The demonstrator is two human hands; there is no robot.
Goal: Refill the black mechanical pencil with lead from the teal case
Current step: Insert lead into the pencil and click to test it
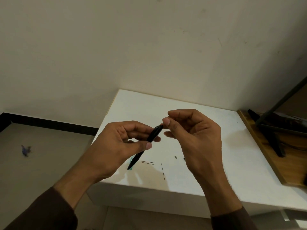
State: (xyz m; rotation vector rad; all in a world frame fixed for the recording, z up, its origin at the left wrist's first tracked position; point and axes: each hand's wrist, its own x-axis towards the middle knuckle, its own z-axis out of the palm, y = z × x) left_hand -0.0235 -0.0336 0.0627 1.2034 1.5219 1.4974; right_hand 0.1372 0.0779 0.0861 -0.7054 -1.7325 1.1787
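My left hand [119,145] grips the black mechanical pencil [150,140] around its middle, holding it tilted above the white table [232,146], tip down-left and top end up-right. My right hand [194,130] pinches thumb and forefinger together right at the pencil's top end; whatever sits between the fingertips is too small to make out. The teal case [132,161] lies on the table, mostly hidden behind the pencil's lower part. Three thin leads rest loose on the table: two side by side [147,162] and one apart [163,171].
A small grey part [175,157] and a dark bit [184,158] lie on the table near my right wrist. A wooden board [259,146] with black metal legs borders the table's right side. Bare floor with a small purple scrap [25,151] lies to the left.
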